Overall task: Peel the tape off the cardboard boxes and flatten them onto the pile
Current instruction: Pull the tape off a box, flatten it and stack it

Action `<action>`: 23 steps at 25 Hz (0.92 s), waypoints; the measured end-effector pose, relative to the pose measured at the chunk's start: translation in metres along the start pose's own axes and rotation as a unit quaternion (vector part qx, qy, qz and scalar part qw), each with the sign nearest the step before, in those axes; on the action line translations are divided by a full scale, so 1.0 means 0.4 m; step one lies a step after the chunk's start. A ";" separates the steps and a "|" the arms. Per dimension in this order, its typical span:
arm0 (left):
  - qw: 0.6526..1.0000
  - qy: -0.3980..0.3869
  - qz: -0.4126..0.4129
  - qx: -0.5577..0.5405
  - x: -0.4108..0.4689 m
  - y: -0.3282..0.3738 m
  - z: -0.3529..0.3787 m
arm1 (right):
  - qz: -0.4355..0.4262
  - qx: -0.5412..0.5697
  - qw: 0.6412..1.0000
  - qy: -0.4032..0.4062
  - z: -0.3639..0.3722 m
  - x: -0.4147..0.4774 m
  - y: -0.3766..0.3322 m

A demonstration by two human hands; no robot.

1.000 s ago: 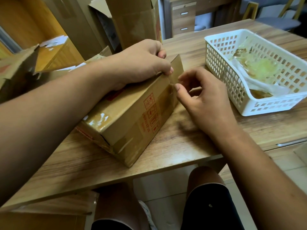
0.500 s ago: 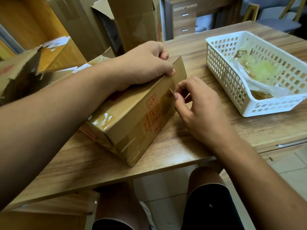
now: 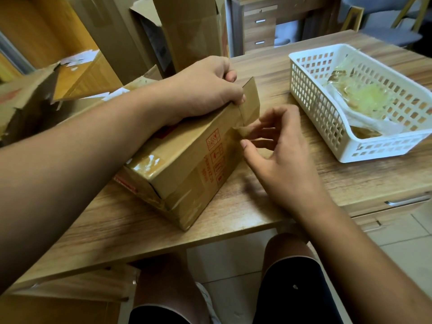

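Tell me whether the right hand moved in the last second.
Yes, slightly. The right hand has slid down the end of the cardboard box, toward the near edge of the table, while the white basket stays put.

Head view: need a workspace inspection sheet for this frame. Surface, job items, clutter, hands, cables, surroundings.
Surface: wooden table, carrying a box and a basket.
Job's things: cardboard box closed, glossy tape on its near corner; tape end lifted at the far side edge.
Clutter: white basket holding wadded tape.
Grippers: left hand grips the box's far top edge; right hand has its fingertips at the tape end, grip unclear.
Cables: nothing seen.
Surroundings: torn box on the left, tall box behind, drawer unit, chair, flat cardboard below the table.
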State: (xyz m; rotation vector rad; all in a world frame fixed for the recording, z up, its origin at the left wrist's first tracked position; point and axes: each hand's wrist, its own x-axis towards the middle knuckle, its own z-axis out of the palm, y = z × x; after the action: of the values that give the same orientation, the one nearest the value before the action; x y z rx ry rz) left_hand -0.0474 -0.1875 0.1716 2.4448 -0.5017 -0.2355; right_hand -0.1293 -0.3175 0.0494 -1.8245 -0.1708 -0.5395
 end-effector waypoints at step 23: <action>0.998 0.053 0.006 0.040 0.024 -0.015 -0.006 | -0.099 -0.069 0.986 -0.113 0.026 -0.263 -0.116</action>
State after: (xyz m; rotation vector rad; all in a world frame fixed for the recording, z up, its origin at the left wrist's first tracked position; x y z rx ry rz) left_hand -0.0361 -0.1859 0.1693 2.5158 -0.4876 -0.0821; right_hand -0.2369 -0.2768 0.0406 -2.0156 -0.4827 -0.4916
